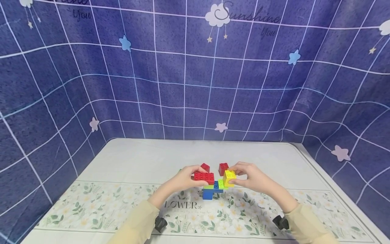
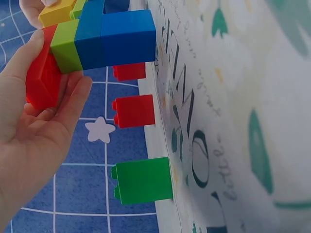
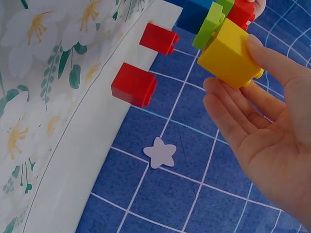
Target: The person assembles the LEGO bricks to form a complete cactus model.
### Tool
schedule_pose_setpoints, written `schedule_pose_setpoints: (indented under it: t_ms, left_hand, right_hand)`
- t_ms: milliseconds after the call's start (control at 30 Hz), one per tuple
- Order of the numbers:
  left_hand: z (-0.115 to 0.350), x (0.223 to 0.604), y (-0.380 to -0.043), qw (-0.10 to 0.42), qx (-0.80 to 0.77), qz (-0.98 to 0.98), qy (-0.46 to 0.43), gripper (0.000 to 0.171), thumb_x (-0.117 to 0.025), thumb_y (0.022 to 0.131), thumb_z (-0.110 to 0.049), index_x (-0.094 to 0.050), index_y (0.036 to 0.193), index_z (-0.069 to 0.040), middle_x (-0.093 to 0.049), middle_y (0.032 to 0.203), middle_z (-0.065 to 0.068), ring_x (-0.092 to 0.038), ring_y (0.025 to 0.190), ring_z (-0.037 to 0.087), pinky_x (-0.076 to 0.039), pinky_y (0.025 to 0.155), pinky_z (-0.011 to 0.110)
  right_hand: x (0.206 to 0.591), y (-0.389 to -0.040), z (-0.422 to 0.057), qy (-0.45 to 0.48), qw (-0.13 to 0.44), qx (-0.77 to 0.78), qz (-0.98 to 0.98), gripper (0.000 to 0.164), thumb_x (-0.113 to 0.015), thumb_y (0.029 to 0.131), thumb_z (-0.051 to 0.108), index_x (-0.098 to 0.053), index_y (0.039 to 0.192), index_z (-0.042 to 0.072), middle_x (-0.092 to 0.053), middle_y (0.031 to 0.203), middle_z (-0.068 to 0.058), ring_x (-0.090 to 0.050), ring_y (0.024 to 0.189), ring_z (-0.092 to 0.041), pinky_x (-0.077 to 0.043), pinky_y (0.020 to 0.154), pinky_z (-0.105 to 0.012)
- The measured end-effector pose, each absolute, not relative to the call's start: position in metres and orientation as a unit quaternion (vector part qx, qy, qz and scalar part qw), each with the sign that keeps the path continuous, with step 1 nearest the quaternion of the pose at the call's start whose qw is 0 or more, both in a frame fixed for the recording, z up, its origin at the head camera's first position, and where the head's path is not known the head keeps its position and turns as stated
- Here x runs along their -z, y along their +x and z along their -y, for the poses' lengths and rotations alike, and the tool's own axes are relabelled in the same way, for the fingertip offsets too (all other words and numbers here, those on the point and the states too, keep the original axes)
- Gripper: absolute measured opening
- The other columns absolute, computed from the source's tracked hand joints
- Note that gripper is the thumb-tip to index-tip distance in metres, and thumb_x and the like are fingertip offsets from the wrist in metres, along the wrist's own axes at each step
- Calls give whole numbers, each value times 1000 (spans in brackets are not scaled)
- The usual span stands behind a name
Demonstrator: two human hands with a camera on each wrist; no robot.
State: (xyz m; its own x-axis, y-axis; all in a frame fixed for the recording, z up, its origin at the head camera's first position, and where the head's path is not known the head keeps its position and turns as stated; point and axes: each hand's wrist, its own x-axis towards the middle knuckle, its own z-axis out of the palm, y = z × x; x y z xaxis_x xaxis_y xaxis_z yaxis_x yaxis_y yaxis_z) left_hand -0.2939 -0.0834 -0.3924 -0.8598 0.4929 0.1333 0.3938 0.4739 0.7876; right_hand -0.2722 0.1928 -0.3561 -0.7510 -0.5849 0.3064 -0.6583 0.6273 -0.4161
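Observation:
My left hand (image 1: 184, 178) grips a long red brick (image 1: 203, 177) between thumb and fingers. This brick sits on a lime green brick (image 2: 67, 44), which is joined to blue bricks (image 2: 127, 38) in one built piece. On the right, my right hand (image 1: 251, 177) pinches a yellow brick (image 3: 230, 54) by its sides. The yellow brick meets a second lime green brick (image 3: 210, 25) at the right end of the piece; whether it is fully pressed on I cannot tell. In the head view the lowest blue brick (image 1: 208, 194) is above or on the mat.
Two loose red bricks (image 1: 223, 169) (image 3: 159, 39) stand behind the built piece. A green brick (image 2: 145, 180) stands farther left, mostly hidden behind the left hand in the head view. A flowered mat (image 1: 122, 203) covers the table, and a blue checked curtain (image 1: 195, 67) surrounds it.

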Motion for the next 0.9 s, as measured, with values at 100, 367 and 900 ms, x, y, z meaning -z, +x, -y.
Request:
schedule_pose_setpoints:
  t_ms: [100, 367, 900]
  left_hand:
    - [83, 392, -294, 55, -440, -858, 259, 39, -75, 77, -39, -63, 109, -19, -64, 113, -1, -52, 119, 25, -39, 104, 51]
    - [83, 391, -293, 55, -435, -861, 257, 39, -75, 77, -40, -63, 109, -20, -64, 115, -1, -51, 121, 26, -37, 105, 52]
    - [83, 394, -294, 58, -443, -857, 257, 39, -75, 77, -41, -63, 107, -20, -64, 113, -1, -51, 121, 27, -38, 105, 52]
  right_hand:
    - [355, -272, -193, 344, 68, -260, 900, 38, -73, 80, 29, -65, 112, 10, -66, 100, 3, -63, 91, -13, -55, 83, -33]
    - [356, -274, -194, 345, 62, -269, 897, 41, -75, 78, 34, -66, 111, 11, -65, 98, 5, -62, 88, -11, -56, 81, -30]
    - [361, -275, -193, 350, 60, -301, 885, 38, -75, 77, 34, -66, 109, 14, -62, 94, 9, -59, 86, -7, -56, 82, -33]
